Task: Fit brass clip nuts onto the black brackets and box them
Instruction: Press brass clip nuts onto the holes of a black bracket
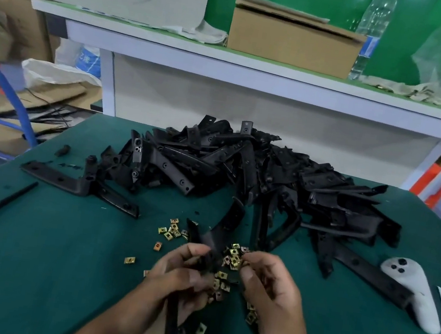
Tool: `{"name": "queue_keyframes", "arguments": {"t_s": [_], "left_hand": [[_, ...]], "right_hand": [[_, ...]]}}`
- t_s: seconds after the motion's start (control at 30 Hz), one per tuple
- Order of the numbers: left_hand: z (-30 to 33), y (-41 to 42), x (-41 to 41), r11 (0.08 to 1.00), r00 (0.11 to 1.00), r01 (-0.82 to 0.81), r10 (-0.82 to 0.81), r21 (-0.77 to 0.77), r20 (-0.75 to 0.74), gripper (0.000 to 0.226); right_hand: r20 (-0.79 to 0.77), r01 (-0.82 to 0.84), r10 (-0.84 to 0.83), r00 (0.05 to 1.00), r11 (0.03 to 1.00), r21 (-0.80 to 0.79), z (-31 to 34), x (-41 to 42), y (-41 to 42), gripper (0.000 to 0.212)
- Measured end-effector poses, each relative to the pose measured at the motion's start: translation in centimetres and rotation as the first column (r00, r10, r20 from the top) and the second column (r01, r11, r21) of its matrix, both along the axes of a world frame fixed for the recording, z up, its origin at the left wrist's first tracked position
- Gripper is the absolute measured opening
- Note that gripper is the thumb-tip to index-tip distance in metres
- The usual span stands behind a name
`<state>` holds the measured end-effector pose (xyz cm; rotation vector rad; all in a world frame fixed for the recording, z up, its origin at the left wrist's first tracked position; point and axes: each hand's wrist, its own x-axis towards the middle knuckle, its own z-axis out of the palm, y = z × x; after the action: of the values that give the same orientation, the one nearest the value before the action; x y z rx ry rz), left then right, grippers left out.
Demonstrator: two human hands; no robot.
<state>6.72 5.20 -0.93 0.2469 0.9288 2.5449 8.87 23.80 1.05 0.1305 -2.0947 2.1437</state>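
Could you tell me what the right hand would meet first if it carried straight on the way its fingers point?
Probably the black bracket held by the left hand; the right hand points up-left toward it, though depth is unclear.

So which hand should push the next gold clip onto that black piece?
Probably the right hand: its fingertips are at the brass clip nuts. The left hand already grips the black bracket, so it is busy steadying it.

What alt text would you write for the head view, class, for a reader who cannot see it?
Left hand grips a black bracket while right hand pinches a brass clip nut beside it, above scattered nuts on green table; a bracket pile lies behind.
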Motion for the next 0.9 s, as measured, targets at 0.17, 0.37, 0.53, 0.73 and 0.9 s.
{"name": "queue_keyframes", "arguments": {"t_s": [0.17,0.37,0.53,0.73,0.9], "left_hand": [[-0.4,0.6,0.5,0.937,0.974,-0.135,0.065,-0.323,-0.218,0.046],[0.7,1.3,1.9,0.824,0.916,-0.251,0.033,-0.508,-0.399,0.025],[1.3,1.5,1.2,0.655,0.847,-0.389,-0.022,-0.648,-0.532,0.046],[1.3,0.8,1.3,0.686,0.879,-0.330,-0.027,-0.649,-0.475,0.021],[1.2,0.6,1.6,0.759,0.906,-0.158,-0.143,-0.631,-0.398,0.007]], "right_hand": [[-0.032,-0.015,0.015,0.999,1.000,0.009,0.0,0.3,-0.1,0.014],[-0.156,-0.017,0.013,0.988,1.000,-0.025,-0.1,0.9,-0.7,0.013],[-0.137,0.031,-0.024,0.990,0.998,0.050,0.4,0.9,0.0,0.020],[-0.128,0.020,-0.005,0.992,0.994,0.111,0.8,1.0,0.2,0.025],[-0.110,-0.016,0.032,0.993,0.990,0.143,0.7,1.2,-0.1,0.022]]}}
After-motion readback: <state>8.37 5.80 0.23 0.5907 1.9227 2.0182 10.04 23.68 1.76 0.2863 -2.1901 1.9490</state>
